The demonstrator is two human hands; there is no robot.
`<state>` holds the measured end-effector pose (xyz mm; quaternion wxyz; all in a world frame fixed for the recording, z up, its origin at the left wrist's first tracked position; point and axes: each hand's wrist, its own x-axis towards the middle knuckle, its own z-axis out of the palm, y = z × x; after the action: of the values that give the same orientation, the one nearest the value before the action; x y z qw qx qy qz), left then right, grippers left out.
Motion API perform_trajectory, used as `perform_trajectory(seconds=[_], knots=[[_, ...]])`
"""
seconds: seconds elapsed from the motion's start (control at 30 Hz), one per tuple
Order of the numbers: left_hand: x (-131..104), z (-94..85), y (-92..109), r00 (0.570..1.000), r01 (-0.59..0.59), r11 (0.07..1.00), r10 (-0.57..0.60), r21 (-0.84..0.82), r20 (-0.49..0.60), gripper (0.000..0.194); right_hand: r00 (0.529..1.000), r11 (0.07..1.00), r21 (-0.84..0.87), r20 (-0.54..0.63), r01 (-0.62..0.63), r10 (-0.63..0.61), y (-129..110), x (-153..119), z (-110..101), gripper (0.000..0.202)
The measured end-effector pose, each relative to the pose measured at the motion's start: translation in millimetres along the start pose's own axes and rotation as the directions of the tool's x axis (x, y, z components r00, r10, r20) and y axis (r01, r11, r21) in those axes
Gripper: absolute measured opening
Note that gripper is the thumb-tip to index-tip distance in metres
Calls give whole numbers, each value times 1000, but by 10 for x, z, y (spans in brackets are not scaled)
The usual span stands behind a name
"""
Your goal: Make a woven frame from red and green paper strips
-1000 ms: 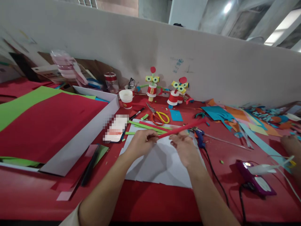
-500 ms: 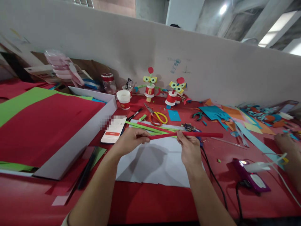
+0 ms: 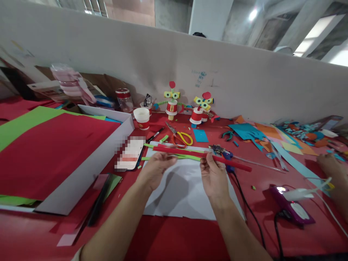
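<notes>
Above white paper (image 3: 187,195), a red strip (image 3: 187,153) is pinched between thumb and fingers of the right hand (image 3: 216,177); the left hand (image 3: 156,170) is held half-curled near its other end — whether the strip is gripped there cannot be told; positioning of the strip seems to be in hand, and a light, two-ended hold is called for — creasing could easily be caused; beyond, green strips (image 3: 190,157), scissors (image 3: 175,131) and cup figures (image 3: 172,107) are set out.
</notes>
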<state>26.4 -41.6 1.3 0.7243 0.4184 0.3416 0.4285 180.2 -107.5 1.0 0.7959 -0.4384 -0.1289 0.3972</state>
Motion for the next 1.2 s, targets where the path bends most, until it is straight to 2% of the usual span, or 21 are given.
perform_trajectory(seconds=[0.03,0.07,0.2,0.37,0.47,0.6,0.7,0.87,1.03,1.2], knots=[[-28,64,-37,997,54,998,-51,-38,55,37,999,999,-6,22,-32,32,38,-30,13,22],[-54,119,-68,995,83,993,-78,-86,58,32,997,998,-12,43,-56,57,73,-59,25,22],[-100,221,-139,991,100,965,-118,-243,-62,23,987,994,-44,117,-101,106,171,-151,62,18],[-86,200,-155,983,135,958,-162,-252,-90,25,974,984,-163,200,-76,108,216,-205,84,16],[-71,178,-120,974,182,945,-211,-271,-80,20,980,982,-174,168,-78,107,207,-194,84,14],[-29,128,-39,954,243,917,-285,-315,-95,7,989,989,-80,76,-124,130,129,-116,68,17],[5,96,-8,945,209,906,-284,-368,-162,6,993,993,-3,-3,-122,122,51,-48,45,19],[35,63,17,937,181,893,-284,-413,-204,13,995,994,49,-34,-96,98,-37,46,-13,24],[80,-50,124,920,81,888,-241,-453,-308,12,994,995,96,-111,5,6,-118,157,-98,22],[109,-130,175,915,1,884,-189,-467,-356,8,985,995,64,-157,83,-72,-134,188,-140,22]])
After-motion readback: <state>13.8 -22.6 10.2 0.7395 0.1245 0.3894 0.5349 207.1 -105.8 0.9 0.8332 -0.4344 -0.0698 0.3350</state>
